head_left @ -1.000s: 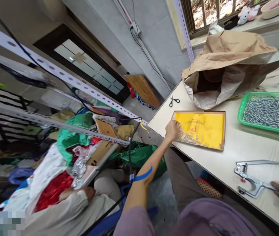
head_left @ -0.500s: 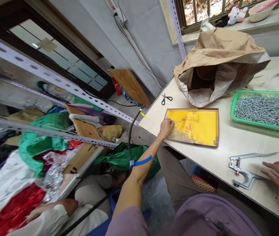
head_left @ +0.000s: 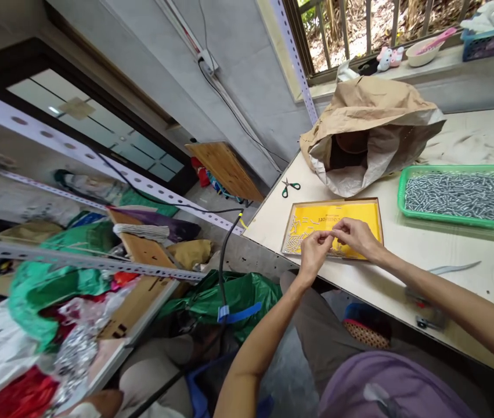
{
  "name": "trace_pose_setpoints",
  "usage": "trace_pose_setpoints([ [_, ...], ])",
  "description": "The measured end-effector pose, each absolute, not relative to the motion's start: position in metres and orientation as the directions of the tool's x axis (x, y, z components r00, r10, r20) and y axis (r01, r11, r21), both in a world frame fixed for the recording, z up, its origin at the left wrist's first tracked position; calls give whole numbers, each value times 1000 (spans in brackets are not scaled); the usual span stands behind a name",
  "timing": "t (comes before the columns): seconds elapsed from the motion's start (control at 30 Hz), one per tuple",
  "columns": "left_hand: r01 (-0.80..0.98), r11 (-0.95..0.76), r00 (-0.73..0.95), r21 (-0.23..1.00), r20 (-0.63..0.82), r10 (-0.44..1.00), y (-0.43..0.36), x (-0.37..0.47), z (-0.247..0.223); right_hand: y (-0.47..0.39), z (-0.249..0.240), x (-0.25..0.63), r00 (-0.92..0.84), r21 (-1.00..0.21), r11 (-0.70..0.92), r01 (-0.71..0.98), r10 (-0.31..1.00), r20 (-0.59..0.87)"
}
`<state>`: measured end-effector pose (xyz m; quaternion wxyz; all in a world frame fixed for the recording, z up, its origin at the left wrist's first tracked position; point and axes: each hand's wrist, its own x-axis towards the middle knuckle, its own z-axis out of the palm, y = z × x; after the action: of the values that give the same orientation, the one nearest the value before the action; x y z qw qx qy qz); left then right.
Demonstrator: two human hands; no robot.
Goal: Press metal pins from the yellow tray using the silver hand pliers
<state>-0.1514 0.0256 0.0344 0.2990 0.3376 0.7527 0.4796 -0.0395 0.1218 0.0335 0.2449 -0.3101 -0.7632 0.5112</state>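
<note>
Fingertips of my left hand (head_left: 315, 253) and my right hand (head_left: 355, 237) meet above a shallow cardboard tray (head_left: 381, 220) with a yellow lining. Both hands are pinched closed; whatever lies between the fingers is too small to make out. Small metal pins (head_left: 295, 241) lie loose in the tray's left part, beside my left hand. A silver hand tool (head_left: 455, 268) rests on the table, partly covered by my right forearm. To the right stands a green basket (head_left: 402, 197) full of metal pins.
Green-handled scissors (head_left: 291, 187) lie behind the tray on the table (head_left: 460, 244). An open brown paper bag (head_left: 372, 104) stands farther back. A black cable (head_left: 222, 261) hangs to the left. Another person's leg (head_left: 151, 354) shows at the lower left.
My right hand has come left from beside the hand tool to the tray. My left hand has moved right, off the tray's left side, to meet it. The view has shifted slightly.
</note>
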Motion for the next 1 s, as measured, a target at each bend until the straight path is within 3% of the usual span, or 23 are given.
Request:
trace_pose_setpoints([
  [0.23,63,320,-559,945,-233,796,22,-148,26,118,31,-35,-748,-827,479,294,654,114],
  [0.37,-195,365,-438,910,-414,798,25,-156,21,121,26,-36,-768,-793,525,309,630,117],
  [0.47,-313,349,-426,883,-459,780,26,-165,19,125,21,-36,-766,-768,549,329,631,123],
  [0.67,-173,286,-530,942,-334,779,18,-160,22,137,12,-22,-800,-711,613,345,588,120],
  [0.87,-159,407,-339,900,-437,833,7,-113,27,132,32,60,-801,-582,769,264,511,311],
  [1.0,-134,522,-182,842,-539,823,11,-75,18,112,45,138,-738,-548,739,392,609,292],
])
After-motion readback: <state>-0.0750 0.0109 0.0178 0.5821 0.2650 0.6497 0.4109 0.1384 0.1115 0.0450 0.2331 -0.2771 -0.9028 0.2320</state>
